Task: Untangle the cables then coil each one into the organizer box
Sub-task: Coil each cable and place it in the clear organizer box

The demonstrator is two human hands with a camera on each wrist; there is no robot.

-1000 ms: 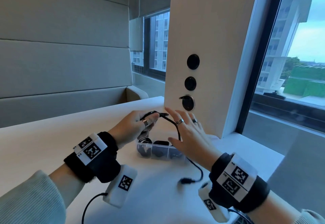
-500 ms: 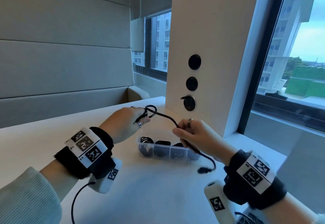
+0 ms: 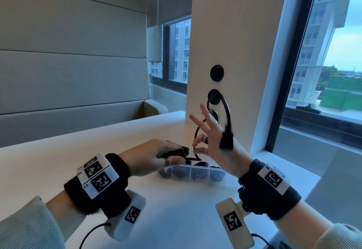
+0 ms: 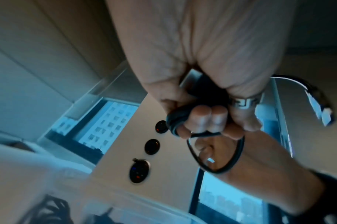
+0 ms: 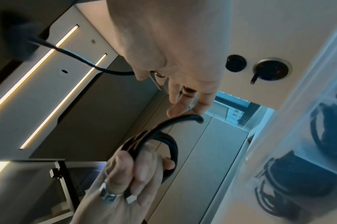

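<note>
Black cable (image 3: 177, 152) is bunched in small loops inside the left hand (image 3: 154, 156), whose fingers (image 4: 205, 119) are curled round the coil just above the near-left end of the organizer box (image 3: 193, 174). From this bundle one strand runs to the right hand (image 3: 212, 147), which pinches it between thumb and forefinger while the other fingers (image 3: 204, 115) fan upward, spread apart. Beyond the pinch the strand arcs up over the back of the right hand and drops to a dark plug end (image 3: 226, 140), blurred, hanging free beside the wrist.

Clear plastic, the box sits on the white counter (image 3: 176, 219) near its far edge, close to the pale pillar (image 3: 235, 53) that rises from it; several of its compartments already hold dark coiled cables (image 5: 297, 181). How many is unclear through the plastic walls. Three round black fittings (image 3: 217, 73) are set one above another on the pillar face. Both wrists wear black bands with white tag blocks (image 3: 98, 176). Windows (image 3: 323, 72) flank the pillar, and grey padded panels (image 3: 68, 62) line the wall beyond the counter's left side.
</note>
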